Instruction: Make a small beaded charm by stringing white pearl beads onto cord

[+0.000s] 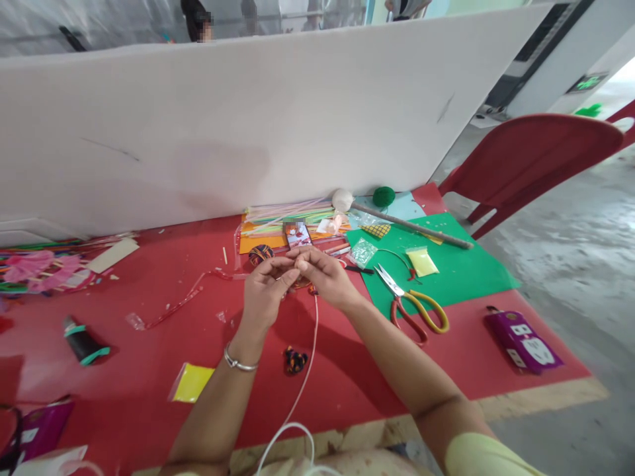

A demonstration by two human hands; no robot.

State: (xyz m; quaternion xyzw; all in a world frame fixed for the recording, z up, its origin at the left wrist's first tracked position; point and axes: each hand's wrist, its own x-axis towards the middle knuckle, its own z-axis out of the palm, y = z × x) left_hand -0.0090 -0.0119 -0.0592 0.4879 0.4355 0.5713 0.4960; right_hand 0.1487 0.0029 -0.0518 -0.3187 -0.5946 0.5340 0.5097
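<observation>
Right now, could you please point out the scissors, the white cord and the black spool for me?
scissors [407,305]: head view, on the pivot by the handles.
white cord [308,370]: head view, mid-length below the hands.
black spool [82,342]: head view, on its black body.

Red table [149,284]: scissors [411,305] on green sheet [461,271] at 3 o'clock, black spool [83,342] at 9, yellow packet [192,382] at 7, purple pack [524,340] at 4.
</observation>
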